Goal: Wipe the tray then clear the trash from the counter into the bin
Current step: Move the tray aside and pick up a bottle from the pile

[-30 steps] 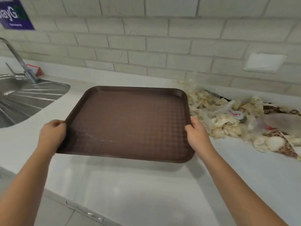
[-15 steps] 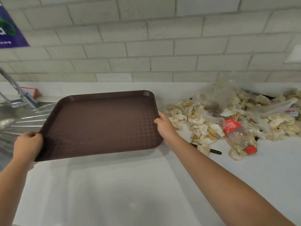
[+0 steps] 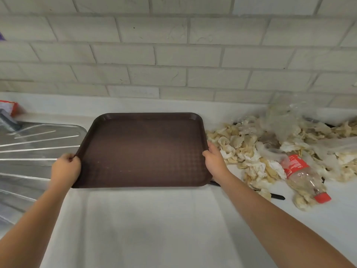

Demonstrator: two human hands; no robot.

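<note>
Brown tray (image 3: 143,149): gripped at L & R edges by left hand (image 3: 65,170) & right hand (image 3: 215,161), fingers curled round rim; trash pile (image 3: 251,151) w/ bottle (image 3: 301,175) lay just right, on counter (image 3: 154,229)

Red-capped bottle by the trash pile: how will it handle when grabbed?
Probably light: the plastic bottle looks empty. Likely squashy, since its clear wall seems dented. Lying on its side, it may roll if nudged.

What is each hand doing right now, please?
Left hand: closed round the left edge of the tray.
Right hand: closed round the tray's right edge.
</note>
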